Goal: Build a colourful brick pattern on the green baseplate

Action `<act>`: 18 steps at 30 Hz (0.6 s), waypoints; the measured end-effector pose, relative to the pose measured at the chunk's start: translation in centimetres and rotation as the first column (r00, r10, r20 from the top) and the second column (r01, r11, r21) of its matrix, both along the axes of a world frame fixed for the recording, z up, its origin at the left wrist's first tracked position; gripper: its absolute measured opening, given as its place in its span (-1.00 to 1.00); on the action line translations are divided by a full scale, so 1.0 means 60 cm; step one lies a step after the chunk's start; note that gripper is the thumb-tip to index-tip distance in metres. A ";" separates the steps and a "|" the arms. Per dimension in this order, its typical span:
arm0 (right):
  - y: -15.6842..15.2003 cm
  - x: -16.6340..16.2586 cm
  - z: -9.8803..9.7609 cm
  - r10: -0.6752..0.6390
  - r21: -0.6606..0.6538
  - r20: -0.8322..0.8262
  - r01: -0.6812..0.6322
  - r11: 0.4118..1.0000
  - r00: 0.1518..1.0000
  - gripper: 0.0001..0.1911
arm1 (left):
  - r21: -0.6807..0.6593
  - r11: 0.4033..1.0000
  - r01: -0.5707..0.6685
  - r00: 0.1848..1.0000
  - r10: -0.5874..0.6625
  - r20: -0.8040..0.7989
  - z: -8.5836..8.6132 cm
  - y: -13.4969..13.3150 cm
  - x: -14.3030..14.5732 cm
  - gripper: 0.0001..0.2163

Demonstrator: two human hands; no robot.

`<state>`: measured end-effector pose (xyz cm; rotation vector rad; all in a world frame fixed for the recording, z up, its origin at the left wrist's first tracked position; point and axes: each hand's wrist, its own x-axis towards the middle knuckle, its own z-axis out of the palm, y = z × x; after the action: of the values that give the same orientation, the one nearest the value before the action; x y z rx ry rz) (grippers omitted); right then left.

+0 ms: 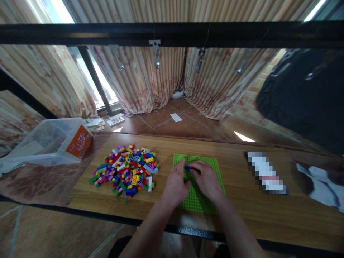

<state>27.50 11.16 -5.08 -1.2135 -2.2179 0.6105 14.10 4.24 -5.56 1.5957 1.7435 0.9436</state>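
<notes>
Two bare hands over the green baseplate (196, 199), which lies flat on the table (236, 218), right of the brick pile (125, 170). The hands are near each other, with a narrow gap between them.

Right hand (206, 179): thumb and forefinger pinched on a small blue brick (187, 167) over the plate's upper part. Only one end of the brick shows; the rest is behind the fingers. A dark strip by the thumb could be brick or shadow; cannot tell which. Whether the brick is seated on the studs or held just above: cannot tell.

Left hand (175, 184): fingers extended, thumb spread away from them, at the plate's left side. Fingertips just beside the brick; contact not certain. The underside is hidden, and the hand covers much of the plate's left edge. Right wrist covers part of the right edge.

Pile: mixed colours, heaped; lower pieces buried, no count possible.

Clear bin (45, 143), far left: contents blurred through the wall. Phone-like object (266, 173), right of the plate: surface pixelated, unreadable. Crumpled paper (324, 188): cut off at the right frame edge.
</notes>
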 end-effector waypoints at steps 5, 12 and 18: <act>0.001 0.002 0.000 0.014 0.014 0.013 -0.015 1.000 1.000 -0.76 | -0.001 1.000 -0.006 1.000 0.006 0.000 -0.002 0.002 0.000 -0.26; 0.002 0.003 -0.003 -0.018 0.011 0.039 0.018 1.000 0.999 -0.75 | 0.015 1.000 -0.013 1.000 0.013 -0.008 -0.004 0.002 0.000 -0.28; 0.004 0.003 0.001 -0.036 -0.020 0.032 0.037 0.999 0.999 -0.76 | 0.010 1.000 -0.005 0.998 0.005 -0.066 0.001 -0.001 0.005 -0.35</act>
<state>27.69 11.38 -5.03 -1.2797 -2.2149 0.6054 14.40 4.16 -5.52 1.6468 1.7910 0.9124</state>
